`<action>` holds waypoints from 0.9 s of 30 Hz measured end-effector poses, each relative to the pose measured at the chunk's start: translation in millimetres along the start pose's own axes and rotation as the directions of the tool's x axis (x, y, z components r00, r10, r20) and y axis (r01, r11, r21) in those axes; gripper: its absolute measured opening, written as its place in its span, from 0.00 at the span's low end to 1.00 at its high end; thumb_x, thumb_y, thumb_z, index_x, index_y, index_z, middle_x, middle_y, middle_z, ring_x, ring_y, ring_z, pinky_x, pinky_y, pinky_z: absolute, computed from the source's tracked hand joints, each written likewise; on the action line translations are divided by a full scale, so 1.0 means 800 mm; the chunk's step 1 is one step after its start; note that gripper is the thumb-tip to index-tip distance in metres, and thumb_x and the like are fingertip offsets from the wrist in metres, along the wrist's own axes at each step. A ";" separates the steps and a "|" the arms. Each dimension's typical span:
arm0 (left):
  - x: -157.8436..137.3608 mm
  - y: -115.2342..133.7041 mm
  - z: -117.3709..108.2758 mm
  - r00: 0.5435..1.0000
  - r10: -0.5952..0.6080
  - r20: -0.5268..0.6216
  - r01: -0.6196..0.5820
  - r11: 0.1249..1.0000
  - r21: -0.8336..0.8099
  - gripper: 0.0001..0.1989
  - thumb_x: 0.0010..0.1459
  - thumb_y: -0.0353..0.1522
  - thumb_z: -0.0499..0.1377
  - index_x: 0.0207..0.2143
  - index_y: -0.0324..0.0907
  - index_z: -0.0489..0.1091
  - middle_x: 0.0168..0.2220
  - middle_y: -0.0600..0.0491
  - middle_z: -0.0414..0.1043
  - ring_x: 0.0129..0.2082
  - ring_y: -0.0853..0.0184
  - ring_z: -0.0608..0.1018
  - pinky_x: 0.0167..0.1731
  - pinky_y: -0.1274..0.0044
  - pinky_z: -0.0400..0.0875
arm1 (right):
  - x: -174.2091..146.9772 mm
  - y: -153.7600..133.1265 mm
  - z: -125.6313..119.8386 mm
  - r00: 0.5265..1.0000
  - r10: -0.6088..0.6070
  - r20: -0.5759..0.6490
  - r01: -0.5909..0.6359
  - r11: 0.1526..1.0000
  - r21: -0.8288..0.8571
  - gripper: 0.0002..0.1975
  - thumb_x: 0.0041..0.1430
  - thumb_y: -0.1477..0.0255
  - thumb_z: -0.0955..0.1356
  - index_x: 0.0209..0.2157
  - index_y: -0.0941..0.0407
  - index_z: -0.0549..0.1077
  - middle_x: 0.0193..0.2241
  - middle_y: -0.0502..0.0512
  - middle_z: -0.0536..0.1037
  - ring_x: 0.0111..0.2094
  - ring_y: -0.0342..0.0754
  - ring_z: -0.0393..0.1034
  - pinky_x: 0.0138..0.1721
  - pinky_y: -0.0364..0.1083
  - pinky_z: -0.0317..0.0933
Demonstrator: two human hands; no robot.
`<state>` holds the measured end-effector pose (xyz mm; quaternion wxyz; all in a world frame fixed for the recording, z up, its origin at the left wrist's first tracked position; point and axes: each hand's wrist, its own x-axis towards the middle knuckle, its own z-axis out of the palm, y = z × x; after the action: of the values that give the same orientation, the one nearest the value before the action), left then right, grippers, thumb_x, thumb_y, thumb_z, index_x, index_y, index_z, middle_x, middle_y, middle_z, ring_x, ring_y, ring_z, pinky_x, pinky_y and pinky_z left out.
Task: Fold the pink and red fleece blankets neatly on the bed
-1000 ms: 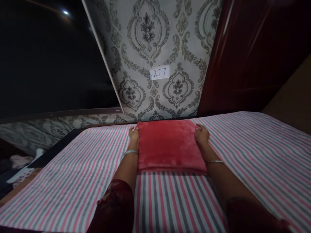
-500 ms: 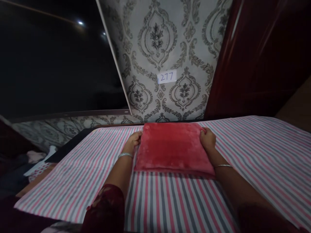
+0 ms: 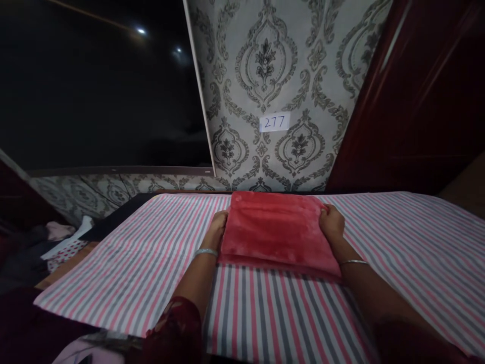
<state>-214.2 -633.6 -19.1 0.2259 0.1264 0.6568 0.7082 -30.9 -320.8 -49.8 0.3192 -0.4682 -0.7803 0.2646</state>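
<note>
A folded red plush blanket (image 3: pixel 280 232) sits in a neat rectangle on the striped cloth (image 3: pixel 250 318), its surface slightly rippled near the far side. My left hand (image 3: pixel 219 225) grips its left edge, with the fingertips partly hidden behind the fabric. At the far right corner, my right hand (image 3: pixel 332 221) is closed on the blanket, thumb on top. Layered folds show along the near edge. A bracelet circles each wrist.
The pink, grey and white striped cloth covers a table against a patterned wall (image 3: pixel 265 65). A large dark screen (image 3: pixel 106 101) hangs at left, and a glossy dark red panel (image 3: pixel 409 111) stands at right. A paper label (image 3: pixel 275 122) reads 277. Fabrics (image 3: pixel 66 253) lie at lower left.
The view has shifted, so the scene sits further right in the picture. Both hands keep hold of the blanket, whose top now shows ripples near the far edge.
</note>
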 end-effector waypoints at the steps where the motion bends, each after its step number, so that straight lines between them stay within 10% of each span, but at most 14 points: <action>1: -0.003 -0.001 -0.001 1.000 0.002 0.018 -0.002 1.000 -0.003 0.15 0.44 0.39 0.69 0.31 0.37 0.77 0.19 0.52 0.74 0.25 0.62 0.78 0.23 0.76 0.68 | -0.001 -0.001 -0.001 1.000 0.005 0.010 -0.005 1.000 0.001 0.24 0.64 0.71 0.61 0.57 0.63 0.74 0.46 0.70 0.80 0.48 0.62 0.73 0.48 0.54 0.63; 15: -0.088 0.019 -0.034 0.924 -0.106 0.367 0.018 0.972 0.235 0.13 0.35 0.31 0.68 0.28 0.38 0.75 0.17 0.63 0.63 0.16 0.79 0.57 0.18 0.82 0.47 | -0.021 0.049 -0.075 0.955 -0.058 0.289 -0.032 0.954 0.297 0.27 0.56 0.64 0.69 0.57 0.57 0.75 0.41 0.61 0.83 0.38 0.55 0.77 0.39 0.49 0.69; 22: -0.121 0.003 -0.039 0.875 0.066 0.480 -0.206 0.947 0.247 0.08 0.41 0.32 0.67 0.28 0.40 0.75 0.21 0.60 0.64 0.21 0.74 0.62 0.24 0.80 0.56 | -0.132 0.096 -0.104 0.975 -0.116 0.188 0.002 0.854 0.520 0.30 0.55 0.54 0.69 0.56 0.54 0.75 0.49 0.58 0.80 0.48 0.57 0.75 0.52 0.54 0.67; 27: -0.132 -0.008 -0.049 0.945 0.146 0.292 -0.153 0.988 0.001 0.15 0.48 0.41 0.68 0.31 0.39 0.73 0.17 0.62 0.58 0.16 0.77 0.54 0.18 0.80 0.44 | -0.158 0.089 -0.094 0.990 -0.137 -0.020 0.126 0.832 0.540 0.28 0.55 0.55 0.67 0.52 0.56 0.75 0.49 0.60 0.78 0.51 0.58 0.72 0.57 0.57 0.62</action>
<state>-140.4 -719.0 -16.8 0.2641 0.2812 0.6132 0.6893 110.0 -395.9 -82.6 0.4479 -0.3021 -0.7076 0.4555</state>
